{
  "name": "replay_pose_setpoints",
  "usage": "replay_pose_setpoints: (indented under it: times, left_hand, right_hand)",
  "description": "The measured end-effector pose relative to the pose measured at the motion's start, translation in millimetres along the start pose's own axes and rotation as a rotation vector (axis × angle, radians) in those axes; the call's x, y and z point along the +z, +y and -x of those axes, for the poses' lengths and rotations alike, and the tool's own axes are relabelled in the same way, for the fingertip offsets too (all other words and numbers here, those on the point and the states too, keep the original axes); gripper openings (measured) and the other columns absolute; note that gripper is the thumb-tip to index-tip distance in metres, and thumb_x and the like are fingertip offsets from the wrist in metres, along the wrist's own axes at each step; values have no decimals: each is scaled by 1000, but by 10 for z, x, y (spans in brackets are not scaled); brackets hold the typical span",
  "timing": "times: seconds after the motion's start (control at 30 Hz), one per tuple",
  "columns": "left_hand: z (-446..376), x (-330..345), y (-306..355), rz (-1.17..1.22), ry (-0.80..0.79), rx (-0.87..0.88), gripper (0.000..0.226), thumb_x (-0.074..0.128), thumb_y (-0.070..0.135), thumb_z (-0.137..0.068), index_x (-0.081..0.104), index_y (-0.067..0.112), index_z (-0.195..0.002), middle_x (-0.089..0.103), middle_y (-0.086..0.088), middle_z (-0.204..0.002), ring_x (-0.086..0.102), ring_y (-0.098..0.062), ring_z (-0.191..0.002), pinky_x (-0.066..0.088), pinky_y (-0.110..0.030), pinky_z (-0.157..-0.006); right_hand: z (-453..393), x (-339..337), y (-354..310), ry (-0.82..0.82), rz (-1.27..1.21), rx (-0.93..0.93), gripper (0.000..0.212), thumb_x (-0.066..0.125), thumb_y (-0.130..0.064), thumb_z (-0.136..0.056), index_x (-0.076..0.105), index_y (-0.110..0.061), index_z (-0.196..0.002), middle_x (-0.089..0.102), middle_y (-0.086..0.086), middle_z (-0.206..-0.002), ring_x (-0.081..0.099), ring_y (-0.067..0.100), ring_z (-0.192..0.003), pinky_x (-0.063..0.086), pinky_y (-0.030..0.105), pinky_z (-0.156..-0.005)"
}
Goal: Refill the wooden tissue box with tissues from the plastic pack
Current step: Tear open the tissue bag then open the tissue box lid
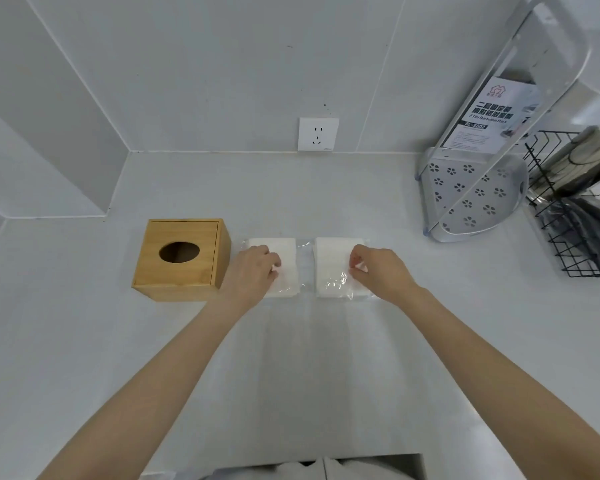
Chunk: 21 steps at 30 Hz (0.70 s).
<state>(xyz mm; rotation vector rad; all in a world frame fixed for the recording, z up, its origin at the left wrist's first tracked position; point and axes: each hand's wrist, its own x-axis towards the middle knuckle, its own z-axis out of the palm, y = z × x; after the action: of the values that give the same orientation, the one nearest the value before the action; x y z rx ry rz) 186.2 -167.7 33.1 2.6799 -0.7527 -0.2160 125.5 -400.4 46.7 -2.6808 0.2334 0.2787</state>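
While both arms reach forward, the left hand [253, 268] and right hand [378, 270] each pinch the pack [305, 268] over two tissue stacks; one box [182, 259] stands beside.

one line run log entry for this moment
stage: opening pack | left hand: pinches plastic pack | right hand: pinches plastic pack | wooden tissue box: untouched, slot empty

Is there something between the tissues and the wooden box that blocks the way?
Only the clear plastic pack still wraps both tissue stacks. The counter strip toward the wooden box looks free, though its lid appears closed.
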Motion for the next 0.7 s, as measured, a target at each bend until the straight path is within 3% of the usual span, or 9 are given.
replay_pose_setpoints:
  times: [0.1,0.23,0.33,0.47,0.6,0.67,0.7]
  left_hand:
    - [131,-96,16,70,-6,5,17,54,14,-89,68,8,-93,61,-10,-97,58,-26,-91,49,-39,-71]
    - [368,-126,34,126,-61,3,15,56,17,-88,69,11,-92,69,-3,-99,62,-22,-93,51,-38,-78]
    - [579,-60,56,131,-115,-13,16,56,19,-88,70,12,-94,73,0,-100,64,-20,-94,50,-34,-82]
    - [840,150,21,130,-191,-19,16,56,20,-88,71,16,-93,74,0,-98,64,-22,-94,50,-34,-82]
    - [961,330,-6,56,-233,53,22,45,19,-89,64,13,-80,69,-2,-84,62,-24,-85,41,-25,-58]
    - [985,363,-8,19,-218,91,39,28,31,-87,59,12,-75,64,-2,-81,61,-21,-84,32,-20,-50]
    - [997,380,-15,7,-217,106,49,19,37,-84,59,12,-74,64,-1,-83,61,-19,-86,37,-23,-51]
  right_hand:
    - [127,-127,-11,-72,-95,-23,11,60,-14,-82,61,-14,-94,69,2,-82,62,24,-85,48,34,-75]
    - [361,-183,-30,-119,-122,-51,16,65,-16,-81,70,-17,-96,67,-1,-77,59,14,-76,44,26,-72]
    - [564,-81,10,-138,-131,-72,12,64,-17,-82,73,-17,-91,75,2,-89,66,17,-83,49,29,-78]
    - [794,145,90,-160,-97,-146,17,60,-16,-87,73,-12,-97,72,2,-108,64,17,-101,46,26,-87]
    - [926,363,167,-209,64,-225,23,50,-16,-92,68,-6,-101,64,10,-121,59,26,-111,48,40,-89]
    - [982,436,217,-223,79,-231,25,47,-16,-93,65,-5,-105,61,9,-125,55,24,-117,47,42,-91]
    - [1008,450,234,-230,83,-227,25,46,-16,-93,64,-7,-108,58,5,-130,51,20,-121,46,40,-93]
